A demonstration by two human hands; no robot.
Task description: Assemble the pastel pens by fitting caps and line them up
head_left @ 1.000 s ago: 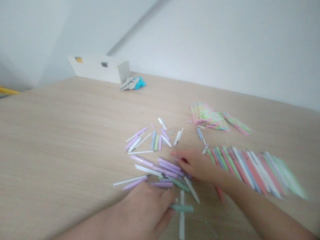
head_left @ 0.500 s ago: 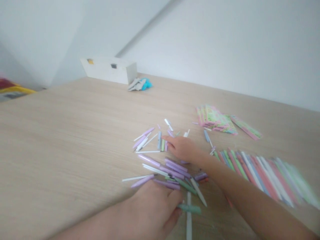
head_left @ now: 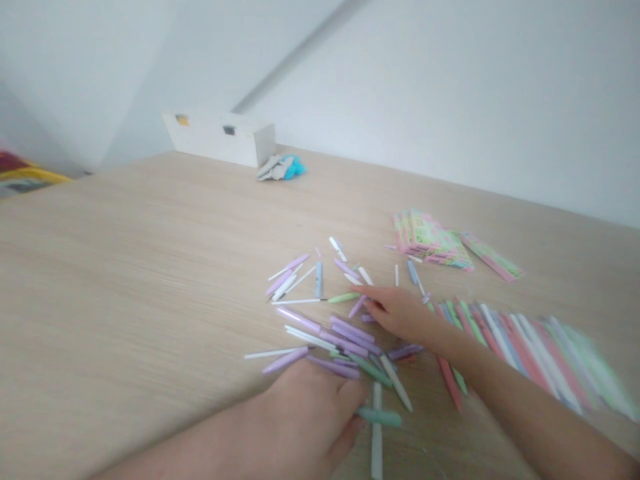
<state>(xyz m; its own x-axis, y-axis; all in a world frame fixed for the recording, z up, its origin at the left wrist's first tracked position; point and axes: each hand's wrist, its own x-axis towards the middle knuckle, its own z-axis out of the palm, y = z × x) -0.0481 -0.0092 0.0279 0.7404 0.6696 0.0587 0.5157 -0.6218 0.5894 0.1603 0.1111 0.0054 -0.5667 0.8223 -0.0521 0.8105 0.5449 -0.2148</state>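
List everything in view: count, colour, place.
Table: one, pale wood-grain, foreground
Wall: pale, behind table
Box: one, white, back left
Crumpled item: one, grey and blue, beside box
Printed packets: several, pink and green, right of centre
Pens: row, too blurred to count, mixed colours, right
Loose pen parts: many, mostly purple and white, centre
Green pen part: one, green, bottom centre
Blurred items: count unclear, yellow and red, left edge
Left hand: one, bare, holding green pen part
Right hand: one, bare, at loose pen parts

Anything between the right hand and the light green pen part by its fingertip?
Nothing visible does: the light green pen part ends by the right hand, and the purple piece lies beside, not between.
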